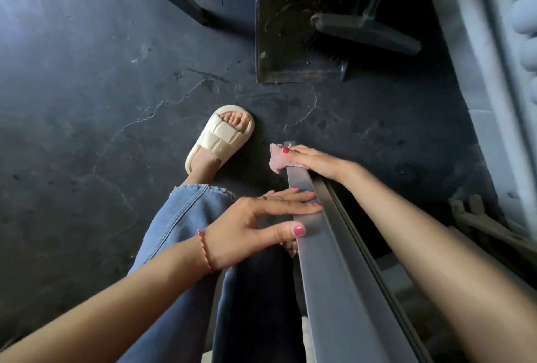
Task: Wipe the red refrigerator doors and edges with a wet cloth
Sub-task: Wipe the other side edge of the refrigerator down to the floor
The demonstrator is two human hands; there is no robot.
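Clearly the person is wiping the open refrigerator door's edge, which runs from lower right toward frame centre. The right hand presses a pink cloth flat against the edge's far end, fingers closed over it. The left hand lies open, bracing the door. Firm, even pressure and a steady door should clean it best.

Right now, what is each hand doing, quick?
Left hand: open, flat against the door edge, holding nothing.
Right hand: pressing the pink cloth onto the end of the edge.
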